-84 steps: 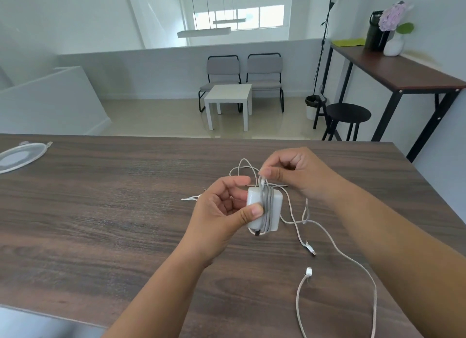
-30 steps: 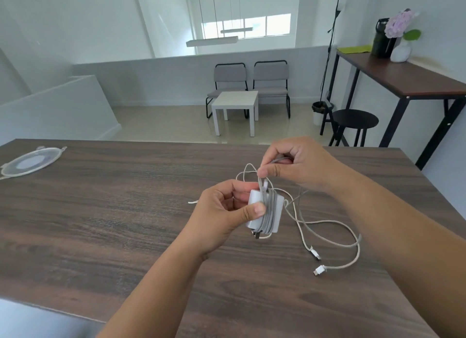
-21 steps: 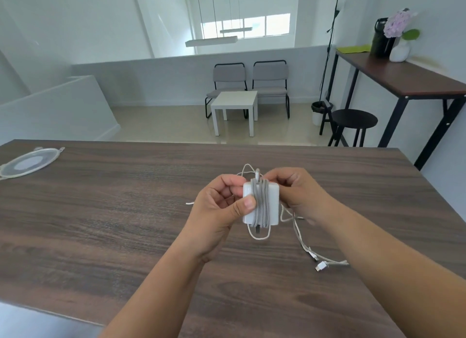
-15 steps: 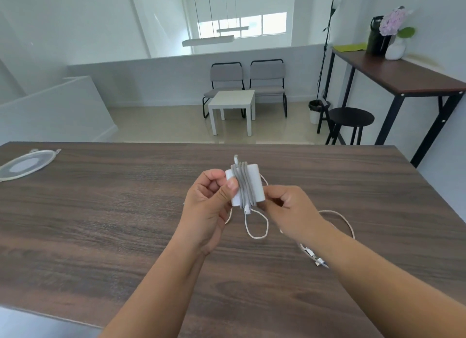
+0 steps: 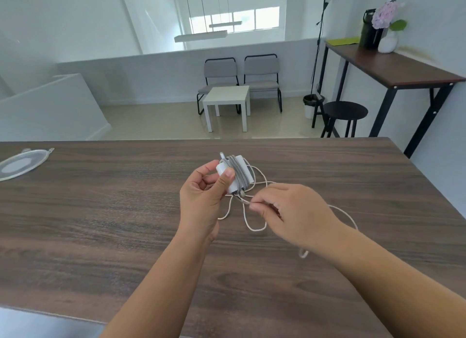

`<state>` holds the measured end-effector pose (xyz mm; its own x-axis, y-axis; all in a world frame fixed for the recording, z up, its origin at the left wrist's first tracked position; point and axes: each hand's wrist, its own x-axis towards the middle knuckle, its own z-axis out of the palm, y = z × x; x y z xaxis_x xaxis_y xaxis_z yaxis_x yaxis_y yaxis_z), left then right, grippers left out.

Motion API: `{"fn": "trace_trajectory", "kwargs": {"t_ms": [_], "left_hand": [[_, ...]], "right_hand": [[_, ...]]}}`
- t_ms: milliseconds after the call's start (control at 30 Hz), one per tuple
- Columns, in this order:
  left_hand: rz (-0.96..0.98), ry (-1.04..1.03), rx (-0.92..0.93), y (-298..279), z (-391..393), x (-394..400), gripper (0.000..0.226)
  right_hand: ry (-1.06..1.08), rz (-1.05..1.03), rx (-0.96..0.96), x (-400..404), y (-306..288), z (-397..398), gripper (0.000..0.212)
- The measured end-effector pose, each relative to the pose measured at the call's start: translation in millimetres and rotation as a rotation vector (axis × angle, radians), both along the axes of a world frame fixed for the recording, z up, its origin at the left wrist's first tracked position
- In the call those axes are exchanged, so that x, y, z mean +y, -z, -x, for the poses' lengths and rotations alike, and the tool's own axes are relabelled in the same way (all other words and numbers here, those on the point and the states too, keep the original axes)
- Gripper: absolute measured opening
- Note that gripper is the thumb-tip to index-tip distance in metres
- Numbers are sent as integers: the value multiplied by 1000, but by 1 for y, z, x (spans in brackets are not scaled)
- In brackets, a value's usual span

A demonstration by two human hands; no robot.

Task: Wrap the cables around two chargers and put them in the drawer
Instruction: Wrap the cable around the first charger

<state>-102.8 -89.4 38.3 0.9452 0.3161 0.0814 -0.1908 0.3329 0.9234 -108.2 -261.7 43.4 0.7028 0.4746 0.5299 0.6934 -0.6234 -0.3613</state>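
Observation:
A white square charger (image 5: pixel 233 172) with several turns of grey-white cable around its middle is held above the dark wooden table (image 5: pixel 100 211). My left hand (image 5: pixel 204 196) grips it by its left side, thumb on the front face. Just below and to the right, my right hand (image 5: pixel 292 211) pinches the loose cable (image 5: pixel 248 219) close to the charger. The rest of the cable loops over the table behind my right hand, with a connector end (image 5: pixel 303 254) showing beside my right forearm. Only one charger and no drawer can be seen.
A round clear plastic lid (image 5: pixel 20 162) lies at the table's far left. Beyond the far edge are a small white side table (image 5: pixel 227 98), two grey chairs, a black stool (image 5: pixel 345 110) and a tall wooden console (image 5: pixel 393 65) with a flower vase.
My right hand has come from above the charger round to below it, laying another turn of cable. The loose cable on the table has shortened, and the charger has been lifted away from me.

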Motion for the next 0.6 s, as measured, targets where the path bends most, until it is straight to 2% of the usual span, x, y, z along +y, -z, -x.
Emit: {"fn": "trace_trajectory", "kwargs": {"t_ms": [400, 600], "left_hand": [[177, 53, 42, 2, -2, 5, 42], [389, 94, 72, -2, -3, 10, 22]], "right_hand": [[-114, 40, -22, -11, -18, -4, 27], [-108, 60, -16, -19, -15, -5, 27]]}}
